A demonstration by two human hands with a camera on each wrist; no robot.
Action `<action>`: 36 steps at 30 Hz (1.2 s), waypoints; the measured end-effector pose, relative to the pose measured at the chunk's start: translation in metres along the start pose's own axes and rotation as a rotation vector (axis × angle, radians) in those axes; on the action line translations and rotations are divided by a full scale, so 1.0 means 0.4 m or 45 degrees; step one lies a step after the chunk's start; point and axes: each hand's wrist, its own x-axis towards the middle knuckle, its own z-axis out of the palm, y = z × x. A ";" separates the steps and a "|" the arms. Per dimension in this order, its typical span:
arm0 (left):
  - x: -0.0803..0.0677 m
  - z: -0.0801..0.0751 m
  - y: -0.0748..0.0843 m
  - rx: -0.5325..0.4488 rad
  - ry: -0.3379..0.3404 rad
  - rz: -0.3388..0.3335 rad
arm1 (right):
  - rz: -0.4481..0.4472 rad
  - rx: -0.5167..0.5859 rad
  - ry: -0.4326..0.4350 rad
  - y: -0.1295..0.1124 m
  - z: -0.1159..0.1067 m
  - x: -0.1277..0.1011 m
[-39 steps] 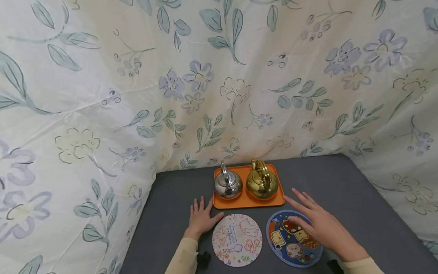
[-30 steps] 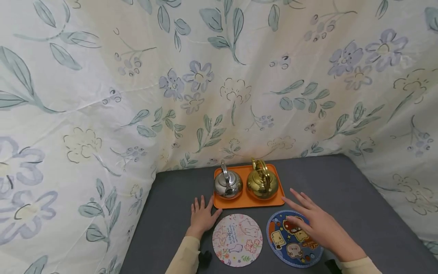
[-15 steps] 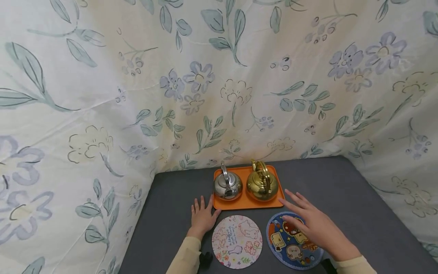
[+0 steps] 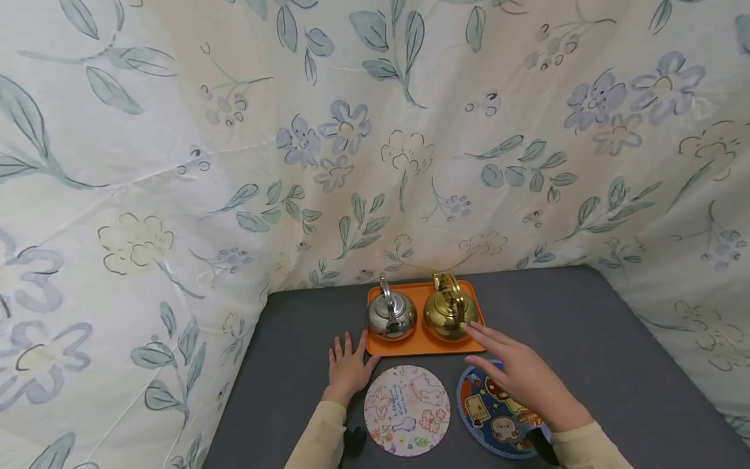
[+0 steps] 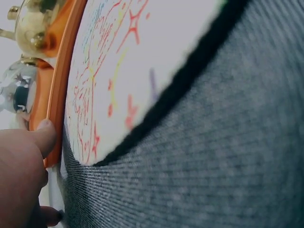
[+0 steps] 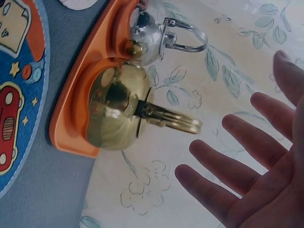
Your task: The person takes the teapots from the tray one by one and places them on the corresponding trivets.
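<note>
Grey table [image 4: 305, 319]: one tray [image 4: 404, 350], two kettles [image 4: 442, 319], two mats [image 4: 407, 413]; left hand [image 4: 347, 372], right hand [image 4: 520, 374] spread.

Soft light, gold kettle [image 4: 441, 319] glinting; grey cloth [image 5: 223, 147] blurred in left-wrist view.

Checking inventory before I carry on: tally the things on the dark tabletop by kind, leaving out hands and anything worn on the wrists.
Kettles: 2, the gold kettle and the silver kettle
Trays: 1, the orange tray
Round mats: 2, the pale mat and the blue mat
Total: 5
</note>
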 end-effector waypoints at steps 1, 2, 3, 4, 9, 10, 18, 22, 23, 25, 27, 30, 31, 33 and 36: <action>0.000 -0.001 0.000 0.001 -0.002 -0.004 | -0.005 -0.001 -0.003 -0.002 0.002 0.004; 0.000 -0.001 -0.001 0.001 -0.001 -0.004 | -0.010 -0.003 -0.006 -0.002 0.005 0.008; 0.001 -0.002 -0.001 0.000 -0.001 -0.007 | -0.017 -0.004 -0.004 -0.003 0.008 0.011; 0.001 -0.002 -0.002 0.001 -0.003 -0.011 | -0.027 -0.007 -0.002 -0.004 0.010 0.014; 0.000 -0.008 -0.002 0.005 -0.010 -0.030 | -0.076 -0.019 0.028 -0.012 0.019 0.029; 0.000 -0.010 -0.001 0.011 -0.015 -0.036 | -0.082 -0.020 0.032 -0.014 0.021 0.031; 0.004 -0.015 0.003 0.039 -0.037 -0.044 | -0.111 -0.002 0.014 -0.033 0.030 0.053; 0.005 -0.015 0.007 0.038 -0.043 -0.045 | -0.129 0.007 0.002 -0.040 0.035 0.068; 0.005 -0.015 0.008 0.027 -0.040 -0.044 | -0.131 0.013 0.000 -0.041 0.036 0.072; 0.008 -0.014 0.009 0.018 -0.035 -0.041 | -0.136 0.020 -0.001 -0.045 0.037 0.080; 0.010 -0.011 0.008 0.014 -0.024 -0.036 | -0.135 0.029 -0.002 -0.048 0.039 0.086; 0.014 -0.008 0.004 0.038 -0.027 -0.042 | -0.123 0.043 -0.012 -0.052 0.041 0.095; 0.014 -0.008 0.004 0.039 -0.026 -0.040 | -0.114 0.047 -0.017 -0.053 0.042 0.097; 0.014 -0.010 0.003 0.033 -0.026 -0.036 | -0.103 0.052 -0.022 -0.055 0.043 0.102; 0.011 -0.018 0.004 0.019 -0.032 -0.035 | -0.079 0.055 -0.022 -0.058 0.046 0.110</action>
